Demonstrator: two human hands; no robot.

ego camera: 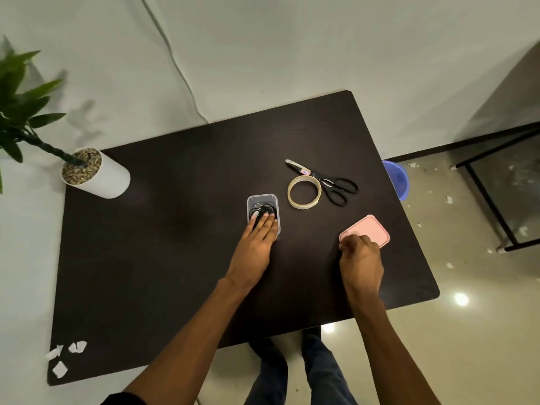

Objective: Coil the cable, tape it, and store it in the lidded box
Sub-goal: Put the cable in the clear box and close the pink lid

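Two hands (257, 244) (361, 258), one box (262, 197), one lid (371, 229)

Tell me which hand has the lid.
The right hand: its curled fingers grip the pink lid; the left hand presses flat on the coiled cable in the clear box.

The light is dim and soft. Two bright glare spots sit on the glossy floor (461, 299). The plant (20, 92) throws a pale shadow on the wall (81, 112). The wide lens bends the tabletop (175, 229) edges. The black cable (264, 210) looks slightly blurred.
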